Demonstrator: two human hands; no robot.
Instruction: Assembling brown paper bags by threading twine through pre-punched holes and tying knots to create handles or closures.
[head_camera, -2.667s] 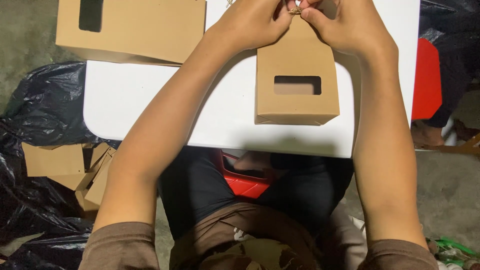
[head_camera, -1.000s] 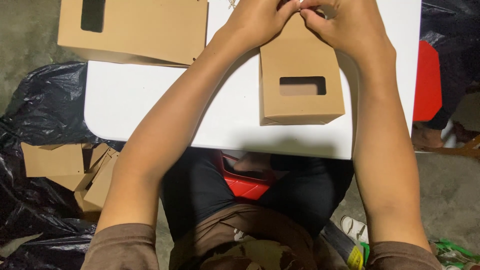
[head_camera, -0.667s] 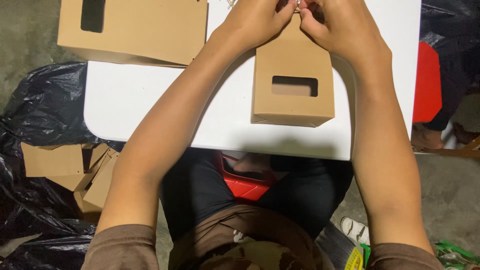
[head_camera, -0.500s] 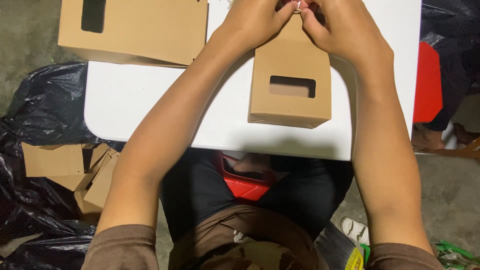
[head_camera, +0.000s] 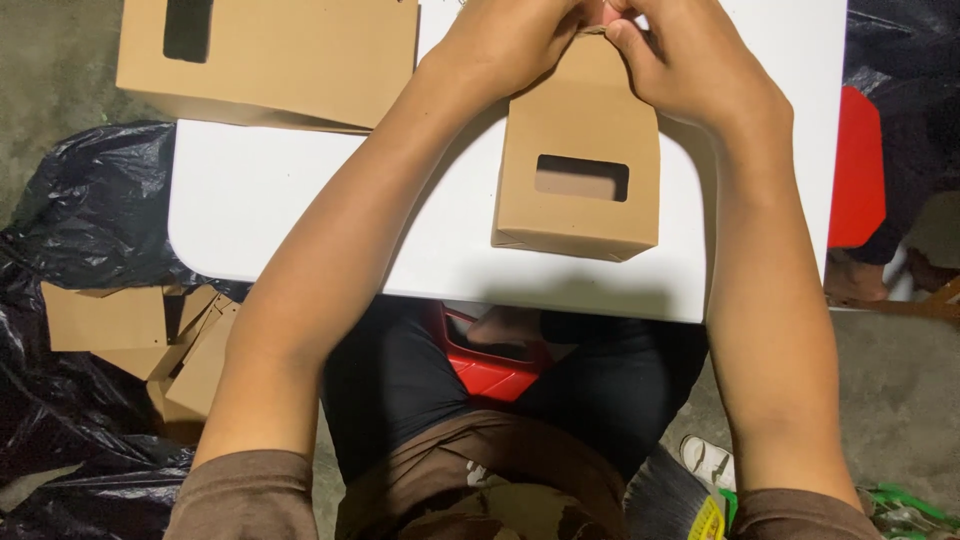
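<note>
Two hands meet at the top of your small cardboard box (head_camera: 578, 170) standing on the white worktop (head_camera: 300, 210): left hand (head_camera: 515, 35), then right hand (head_camera: 690, 60), each grip pinched on the top flap. Squeeze unevenly and the flap could crease or tear. Through its window cutout, the box looks empty.

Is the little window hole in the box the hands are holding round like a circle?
No, the window in the small brown box that the left hand and right hand pinch is a rectangle.
</note>
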